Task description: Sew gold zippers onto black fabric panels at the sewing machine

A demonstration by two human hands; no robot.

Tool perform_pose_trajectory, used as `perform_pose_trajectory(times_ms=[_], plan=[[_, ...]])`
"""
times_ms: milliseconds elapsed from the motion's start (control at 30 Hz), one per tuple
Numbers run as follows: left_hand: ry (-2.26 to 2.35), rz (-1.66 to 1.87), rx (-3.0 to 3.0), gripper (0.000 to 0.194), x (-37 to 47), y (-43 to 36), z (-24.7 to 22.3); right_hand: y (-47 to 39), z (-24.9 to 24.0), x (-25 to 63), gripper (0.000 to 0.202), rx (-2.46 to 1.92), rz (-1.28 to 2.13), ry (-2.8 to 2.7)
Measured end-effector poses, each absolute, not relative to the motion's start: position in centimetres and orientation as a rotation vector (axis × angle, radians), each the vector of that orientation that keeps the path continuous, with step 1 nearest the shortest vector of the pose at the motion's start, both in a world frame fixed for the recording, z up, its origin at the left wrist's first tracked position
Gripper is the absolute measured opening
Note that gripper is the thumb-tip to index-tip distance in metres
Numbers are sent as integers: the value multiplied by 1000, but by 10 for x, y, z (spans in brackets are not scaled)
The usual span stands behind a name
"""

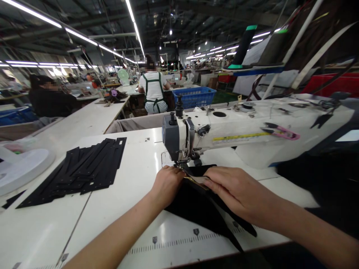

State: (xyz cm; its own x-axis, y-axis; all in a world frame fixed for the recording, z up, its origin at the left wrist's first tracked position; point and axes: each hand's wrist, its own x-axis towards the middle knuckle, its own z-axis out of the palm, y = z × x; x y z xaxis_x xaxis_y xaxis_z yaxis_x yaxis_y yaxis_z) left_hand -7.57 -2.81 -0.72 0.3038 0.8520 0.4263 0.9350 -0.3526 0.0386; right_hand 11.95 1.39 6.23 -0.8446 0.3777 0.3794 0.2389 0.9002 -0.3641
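Observation:
A black fabric piece (198,209) lies under the head of the white sewing machine (179,138). Along its upper part runs a gold-coloured strip, perhaps a zipper (192,180), beside a pale edge. Close to the presser foot, my left hand (169,185) is closed on the black fabric, its fingertips partly hidden. To the right of the needle area, my right hand (238,190) pinches a raised edge of the same piece between thumb and fingers. One corner of the fabric hangs towards the table's front edge.
At left lies a loose pile of black cut panels (92,168), beside a white round base (25,168). Pink-handled thread snips (283,132) rest on the machine arm. Thread cones (242,48) stand behind. Beyond are a blue basket (193,97) and a co-worker (153,89).

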Motion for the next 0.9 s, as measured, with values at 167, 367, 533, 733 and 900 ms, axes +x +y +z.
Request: perform_pose_trajectory(times_ms=[167, 367, 533, 733, 900], plan=[[-1537, -776, -2267, 14, -73, -42, -4, 12, 61, 120, 27, -482, 376, -2594], [-1576, -980, -2336, 9, -69, -43, -7, 12, 57, 118, 27, -488, 384, -2579], [-1550, -844, -2294, 10, -69, -38, -8, 12, 60, 120, 26, -477, 225, -2547], [-1510, -697, -2271, 20, -76, -30, 7, -51, 27, 87, 19, -326, -260, -2184], [-1405, -651, -2291, 17, -89, -29, 18, -64, -33, 24, 17, -464, 86, -2411]])
